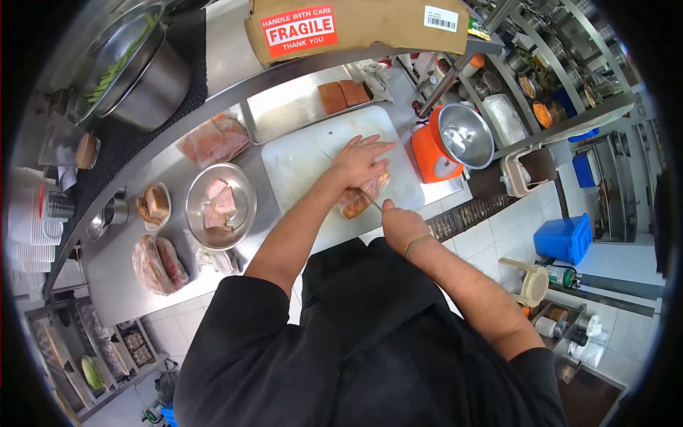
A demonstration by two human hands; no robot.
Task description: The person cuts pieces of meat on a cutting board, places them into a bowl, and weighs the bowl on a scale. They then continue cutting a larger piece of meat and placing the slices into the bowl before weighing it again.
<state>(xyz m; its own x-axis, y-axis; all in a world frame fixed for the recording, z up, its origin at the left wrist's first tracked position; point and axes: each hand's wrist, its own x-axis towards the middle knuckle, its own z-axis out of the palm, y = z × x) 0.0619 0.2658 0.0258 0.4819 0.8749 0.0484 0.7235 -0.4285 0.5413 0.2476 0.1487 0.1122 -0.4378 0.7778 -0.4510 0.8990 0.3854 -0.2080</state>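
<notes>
A piece of meat (pixel 353 203) lies near the front edge of the white cutting board (pixel 299 171). My right hand (pixel 404 226) is closed round the handle of a knife (pixel 371 202), whose blade lies across the meat. Just beyond, my left hand (pixel 359 161) rests over the meat and blade with its fingers spread, partly hiding both. Left of the board stands a steel bowl (pixel 240 179) with pale meat pieces. At the board's far edge is a metal tray (pixel 284 107) with two brown-orange blocks (pixel 343 96).
An orange scale (pixel 427 153) with a steel bowl stands right of the board. Packaged meat (pixel 213 139), more wrapped meat (pixel 158 265) and a small dish (pixel 154 205) lie to the left. A raised shelf with a cardboard box (pixel 370 25) runs along the back.
</notes>
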